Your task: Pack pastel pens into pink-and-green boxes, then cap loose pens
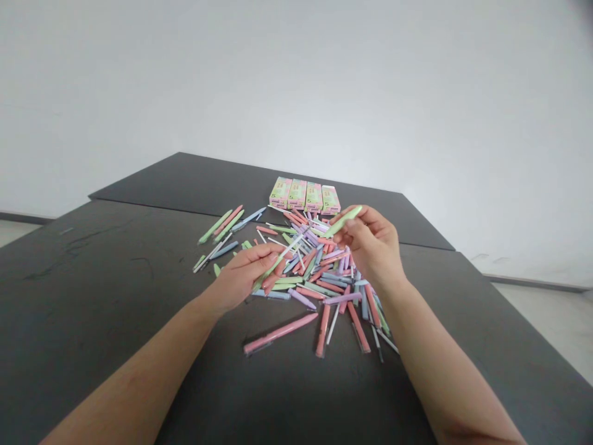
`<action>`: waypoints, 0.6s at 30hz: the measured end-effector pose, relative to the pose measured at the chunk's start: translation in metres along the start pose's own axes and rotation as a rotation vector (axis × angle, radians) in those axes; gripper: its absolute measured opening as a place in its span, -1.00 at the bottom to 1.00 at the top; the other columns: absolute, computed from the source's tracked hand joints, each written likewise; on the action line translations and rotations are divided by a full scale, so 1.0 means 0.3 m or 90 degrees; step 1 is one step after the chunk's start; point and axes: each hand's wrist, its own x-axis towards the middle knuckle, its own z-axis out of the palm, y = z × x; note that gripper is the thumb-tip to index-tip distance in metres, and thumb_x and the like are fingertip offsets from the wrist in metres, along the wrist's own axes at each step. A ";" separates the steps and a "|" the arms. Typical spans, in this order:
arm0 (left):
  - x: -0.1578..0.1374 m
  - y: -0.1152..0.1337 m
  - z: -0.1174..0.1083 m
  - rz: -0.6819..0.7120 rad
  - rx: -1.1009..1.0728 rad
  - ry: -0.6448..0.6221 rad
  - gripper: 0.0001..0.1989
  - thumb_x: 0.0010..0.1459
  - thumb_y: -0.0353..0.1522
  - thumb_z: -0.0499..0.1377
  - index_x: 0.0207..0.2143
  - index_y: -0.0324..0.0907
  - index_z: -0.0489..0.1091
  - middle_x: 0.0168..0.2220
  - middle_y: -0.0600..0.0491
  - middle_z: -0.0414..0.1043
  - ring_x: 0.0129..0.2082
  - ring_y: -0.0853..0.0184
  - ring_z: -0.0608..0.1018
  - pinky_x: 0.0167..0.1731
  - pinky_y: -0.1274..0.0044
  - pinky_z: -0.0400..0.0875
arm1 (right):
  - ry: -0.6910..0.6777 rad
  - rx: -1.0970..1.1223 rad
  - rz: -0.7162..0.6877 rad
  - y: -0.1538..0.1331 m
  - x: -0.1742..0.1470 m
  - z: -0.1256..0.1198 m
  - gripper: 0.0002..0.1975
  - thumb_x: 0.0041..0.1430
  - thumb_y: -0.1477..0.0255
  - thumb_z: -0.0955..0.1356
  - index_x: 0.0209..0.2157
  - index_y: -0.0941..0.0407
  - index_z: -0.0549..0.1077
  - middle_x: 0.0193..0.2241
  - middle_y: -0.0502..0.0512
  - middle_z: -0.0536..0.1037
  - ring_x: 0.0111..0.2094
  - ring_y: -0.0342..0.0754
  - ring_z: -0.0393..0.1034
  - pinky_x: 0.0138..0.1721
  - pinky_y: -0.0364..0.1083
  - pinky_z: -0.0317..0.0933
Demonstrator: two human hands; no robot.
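Between the thumb and fingers of my left hand (248, 272) is a light green pen barrel (270, 267), with a thin white refill (293, 245) sticking out of it up and to the right. My right hand (373, 238) pinches another light green pen part (343, 221), tapered and slanting up to the right. The two parts are apart, both above a loose heap of pen pieces (319, 281) in pink, blue, purple and green. White refills lie among them. A pink pen (280, 332) rests by itself in front of the heap.
Several small green-and-pink boxes (297, 193) stand in a row behind the heap. To the left lie a few pens (221, 224), with loose refills (212, 252) nearer me. Everything is on a dark table (115, 296) by a pale wall (296, 80).
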 end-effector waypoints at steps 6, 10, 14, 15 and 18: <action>0.002 -0.011 -0.005 -0.004 0.040 -0.034 -0.78 0.27 -0.28 0.10 -0.21 -0.26 0.43 -0.48 0.13 0.26 -0.63 0.54 0.25 -0.63 0.61 0.25 | 0.021 0.050 -0.072 -0.013 -0.014 0.032 -0.91 0.17 0.42 0.39 -0.26 0.07 0.43 -0.33 0.03 0.59 -0.46 -0.17 0.45 -0.51 -0.18 0.32; 0.001 -0.021 -0.014 0.003 0.072 -0.051 -0.76 0.30 -0.29 0.08 -0.20 -0.27 0.44 -0.49 0.14 0.24 -0.62 0.54 0.25 -0.57 0.59 0.28 | 0.008 0.057 -0.070 -0.008 -0.013 0.029 -0.91 0.17 0.42 0.39 -0.26 0.08 0.43 -0.32 0.04 0.59 -0.44 -0.17 0.46 -0.48 -0.17 0.34; 0.001 -0.024 -0.014 0.003 0.072 -0.061 -0.77 0.31 -0.30 0.06 -0.16 -0.26 0.43 -0.50 0.16 0.22 -0.62 0.55 0.25 -0.54 0.58 0.29 | -0.007 0.027 -0.065 -0.007 -0.016 0.029 -0.88 0.18 0.39 0.39 -0.24 0.09 0.42 -0.30 0.07 0.60 -0.42 -0.14 0.48 -0.47 -0.15 0.35; 0.002 -0.024 -0.013 0.004 0.070 -0.064 -0.76 0.31 -0.30 0.06 -0.15 -0.25 0.43 -0.50 0.16 0.22 -0.62 0.55 0.25 -0.55 0.59 0.29 | -0.014 0.018 -0.066 -0.007 -0.017 0.029 -0.88 0.18 0.38 0.39 -0.24 0.09 0.42 -0.32 0.07 0.60 -0.43 -0.14 0.48 -0.47 -0.15 0.35; 0.004 -0.020 -0.010 0.006 0.074 -0.071 -0.75 0.31 -0.28 0.07 -0.15 -0.25 0.44 -0.48 0.14 0.22 -0.62 0.54 0.24 -0.60 0.61 0.27 | -0.036 -0.005 -0.068 -0.009 -0.020 0.032 -0.87 0.19 0.37 0.38 -0.23 0.08 0.42 -0.34 0.06 0.59 -0.43 -0.13 0.48 -0.47 -0.14 0.36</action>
